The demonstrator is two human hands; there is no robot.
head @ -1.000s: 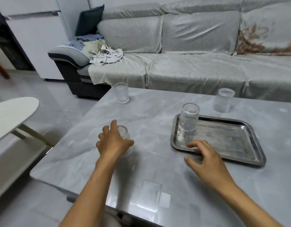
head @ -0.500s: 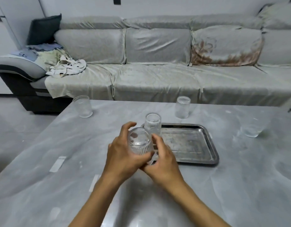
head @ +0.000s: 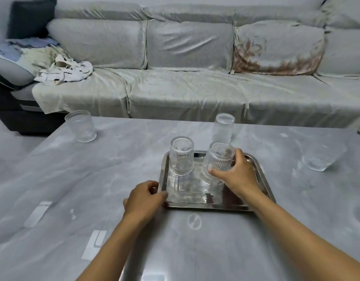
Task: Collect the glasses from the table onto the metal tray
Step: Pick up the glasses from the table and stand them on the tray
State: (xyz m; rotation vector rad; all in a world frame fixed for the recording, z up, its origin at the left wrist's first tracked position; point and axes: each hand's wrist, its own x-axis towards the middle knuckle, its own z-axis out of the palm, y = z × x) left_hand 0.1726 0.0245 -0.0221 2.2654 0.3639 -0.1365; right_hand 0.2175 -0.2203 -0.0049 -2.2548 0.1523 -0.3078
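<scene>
The metal tray (head: 197,199) lies mid-table. One ribbed glass (head: 181,156) stands upright at its far left. My right hand (head: 239,174) grips a second ribbed glass (head: 217,161), tilted slightly, over the tray's middle. My left hand (head: 143,198) rests at the tray's near left corner, fingers touching its rim. Three more glasses stand on the table: one at the far left (head: 81,126), one just behind the tray (head: 223,127), and a low one at the right (head: 322,159).
The grey marble-look table (head: 94,179) ends close to a long grey sofa (head: 185,82). Crumpled clothes (head: 63,73) lie on the sofa's left end. Floor shows past the table's left edge.
The ribbed glass passed from my left hand to my right and moved over the tray. My left hand dropped to the tray's near left corner. The view has moved closer.
</scene>
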